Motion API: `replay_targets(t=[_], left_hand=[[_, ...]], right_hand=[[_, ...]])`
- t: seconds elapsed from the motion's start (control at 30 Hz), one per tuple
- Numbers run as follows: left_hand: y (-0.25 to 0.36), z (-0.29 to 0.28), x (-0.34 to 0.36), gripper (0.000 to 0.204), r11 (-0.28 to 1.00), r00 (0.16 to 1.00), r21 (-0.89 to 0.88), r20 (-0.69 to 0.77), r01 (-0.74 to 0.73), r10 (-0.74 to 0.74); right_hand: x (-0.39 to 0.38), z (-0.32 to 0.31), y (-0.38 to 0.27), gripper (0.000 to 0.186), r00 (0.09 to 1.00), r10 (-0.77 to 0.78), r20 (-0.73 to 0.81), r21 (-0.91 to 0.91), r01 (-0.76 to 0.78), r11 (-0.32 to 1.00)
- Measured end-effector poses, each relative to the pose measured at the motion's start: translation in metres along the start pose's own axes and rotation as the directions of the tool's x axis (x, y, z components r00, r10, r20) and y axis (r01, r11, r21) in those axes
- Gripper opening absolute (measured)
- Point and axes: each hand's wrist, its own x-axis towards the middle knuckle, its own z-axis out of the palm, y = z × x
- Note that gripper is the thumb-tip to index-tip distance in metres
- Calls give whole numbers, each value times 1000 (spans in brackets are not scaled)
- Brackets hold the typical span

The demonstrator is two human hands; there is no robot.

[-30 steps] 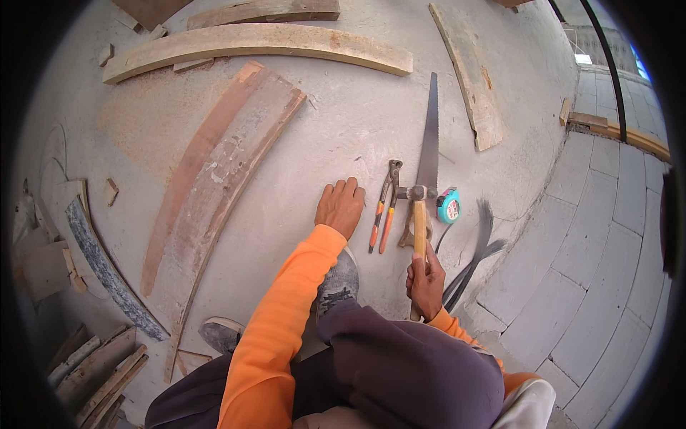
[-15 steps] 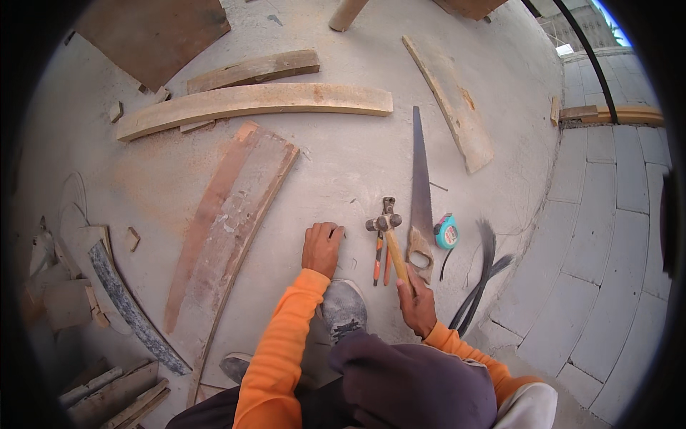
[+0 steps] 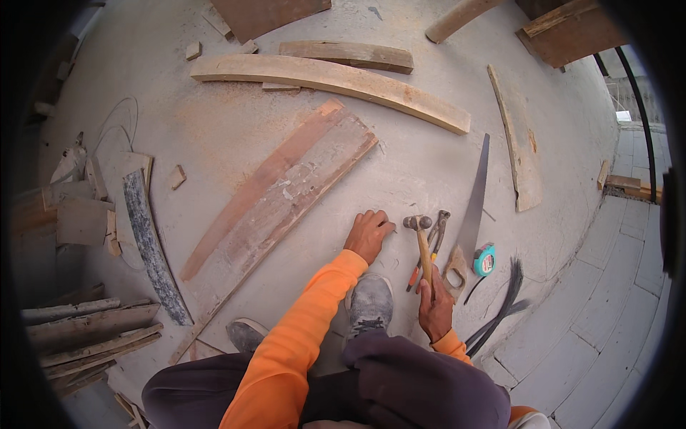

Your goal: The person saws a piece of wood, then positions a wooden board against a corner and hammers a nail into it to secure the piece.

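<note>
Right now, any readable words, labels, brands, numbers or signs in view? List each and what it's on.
None readable.
Tape measure: pale label on its face, print too small and blurred to read.
Hammer, pincers, saw: no lettering I can make out.

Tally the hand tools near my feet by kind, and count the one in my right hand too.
Grey-headed hammer with a wooden handle, in the right hand: 1
Dark metal pincers with orange-and-yellow grips: 1
Grey-bladed handsaw with a wooden handle: 1
Round turquoise tape measure: 1
Total: 4
</note>
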Motion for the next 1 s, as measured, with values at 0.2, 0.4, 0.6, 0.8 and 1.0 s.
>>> replay_targets(t=[0.2,0.4,0.6,0.8,1.0], left_hand=[[-9,-14,17,19,951,956,160,171,-267,239],[8,-13,16,15,927,950,255,225,-273,218],[18,8,4,14,960,983,235,136,-152,123],[26,21,-5,14,979,994,188,-58,-79,91],[27,29,-12,12,980,947,30,-265,196,-181]], right_hand=[[3,-6,-7,46,997,-53,-56,-19,52,998],[2,-1,4,44,995,-87,-58,-51,84,995],[5,-2,-5,41,996,-82,-36,-72,80,994],[3,-6,-15,41,1000,-22,-14,-26,22,999],[4,-4,-4,44,1000,15,6,-78,-15,997]])
